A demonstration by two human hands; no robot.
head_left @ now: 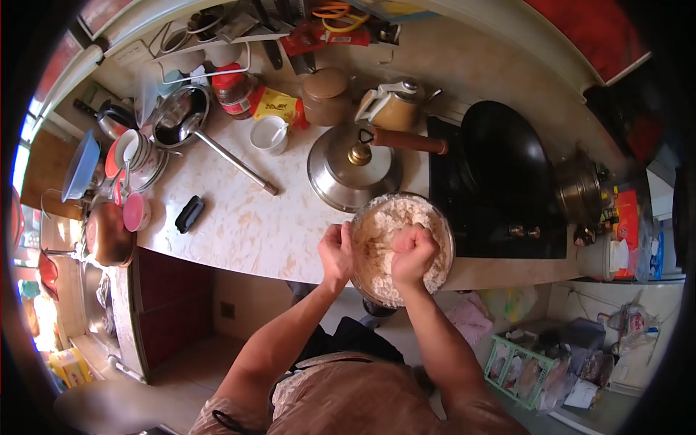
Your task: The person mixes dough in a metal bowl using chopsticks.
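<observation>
The bowl (451, 243) of floury mixture (406, 210) sits at the table's (243, 235) near edge; hard pressing by the right hand (415, 250), tightly fisted, could tip it. Left hand (337, 254): half-curled grip, left rim (any hold's unclear).

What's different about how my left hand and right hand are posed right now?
Place: the left hand is at the bowl's outer side, while the right hand is over the crumbly mix inside the rim.
Shape: the right hand is curled into a fist; the left hand is looser, its thumb raised along the bowl's edge.
Shared: both hands are bare and at the same bowl.
</observation>
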